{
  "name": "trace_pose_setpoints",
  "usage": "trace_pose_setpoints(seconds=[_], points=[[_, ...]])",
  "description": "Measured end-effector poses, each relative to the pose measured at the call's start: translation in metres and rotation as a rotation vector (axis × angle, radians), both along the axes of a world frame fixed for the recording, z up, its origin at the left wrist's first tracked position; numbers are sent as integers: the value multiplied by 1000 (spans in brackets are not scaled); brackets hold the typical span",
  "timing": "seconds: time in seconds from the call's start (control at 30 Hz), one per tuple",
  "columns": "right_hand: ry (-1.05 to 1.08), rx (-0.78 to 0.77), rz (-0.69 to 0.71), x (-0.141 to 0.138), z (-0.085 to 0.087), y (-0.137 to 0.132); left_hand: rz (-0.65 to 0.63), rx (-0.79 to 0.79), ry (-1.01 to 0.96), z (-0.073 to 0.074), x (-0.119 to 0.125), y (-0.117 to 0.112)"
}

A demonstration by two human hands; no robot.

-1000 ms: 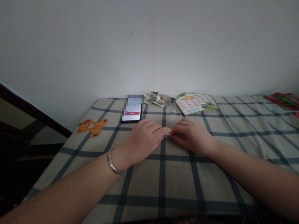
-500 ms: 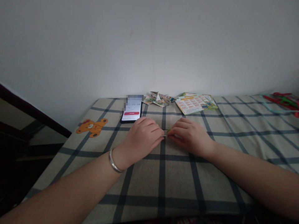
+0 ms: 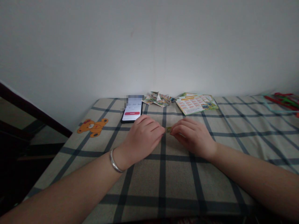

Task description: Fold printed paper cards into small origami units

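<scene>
A small piece of printed paper, greenish yellow, shows in the narrow gap between my hands. My left hand, with a silver bangle on the wrist, is closed and pinches the paper's left end. From the right, my right hand has its fingers curled together on the other end. Most of the paper is hidden behind the fingers. Both hands are just above the checked tablecloth.
Behind the left hand lies a phone with its screen lit. Folded paper pieces and flat printed cards lie near the wall. A bear sticker is at left. Red and green items sit far right.
My right hand has shifted slightly right, widening the gap. The paper, seen as a thin white edge before, now shows its greenish printed face.
</scene>
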State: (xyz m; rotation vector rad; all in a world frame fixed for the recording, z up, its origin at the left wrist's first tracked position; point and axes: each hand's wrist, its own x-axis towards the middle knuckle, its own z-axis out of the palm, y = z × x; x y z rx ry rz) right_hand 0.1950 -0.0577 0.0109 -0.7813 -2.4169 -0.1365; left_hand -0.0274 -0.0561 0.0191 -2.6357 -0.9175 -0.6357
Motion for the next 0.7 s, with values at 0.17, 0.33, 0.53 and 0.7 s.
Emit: trace_pose_setpoints(seconds=[0.17,0.33,0.53,0.7], points=[[18,25,17,-1,1,0,-37,14,-47,0,0,-1],[90,122,39,-1,0,1,-32,-1,-103,-2,2,-2],[83,194,14,1,1,1,-3,-87,-158,-2,4,-3],[94,163,20,1,1,3,2,-140,-242,-4,2,-3]])
